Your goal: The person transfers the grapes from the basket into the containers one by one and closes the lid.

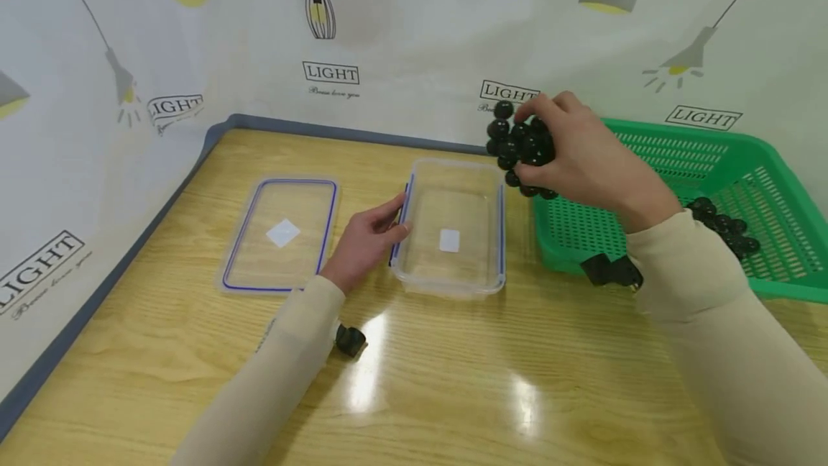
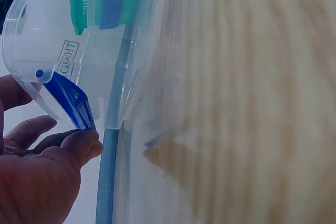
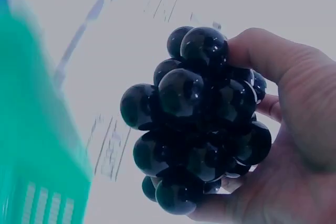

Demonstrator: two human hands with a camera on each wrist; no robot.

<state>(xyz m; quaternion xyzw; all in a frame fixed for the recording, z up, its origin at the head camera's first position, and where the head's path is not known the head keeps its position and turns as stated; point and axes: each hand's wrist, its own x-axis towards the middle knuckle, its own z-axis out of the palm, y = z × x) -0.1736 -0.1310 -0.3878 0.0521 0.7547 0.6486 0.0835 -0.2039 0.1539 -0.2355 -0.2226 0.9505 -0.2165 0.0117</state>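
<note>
In the head view my right hand [image 1: 591, 157] holds a bunch of black grapes [image 1: 511, 139] in the air, between the clear plastic food container [image 1: 446, 265] and a green basket [image 1: 556, 254]. The right wrist view shows the thumb and fingers gripping the grapes [image 3: 181, 98] from one side. My left hand [image 1: 365, 243] lies against the container's left side, its fingers fairly straight. Up close, the left hand's fingertips touch or nearly touch the hanging blue latch [image 2: 71, 100]. The container stands upright without its lid on.
A clear lid [image 1: 281, 261] with a blue seal lies on the wooden table [image 1: 440, 380], left of the container. More black grapes [image 1: 724, 229] are in the green basket at the right. A printed white backdrop [image 1: 414, 34] rises behind and at the left.
</note>
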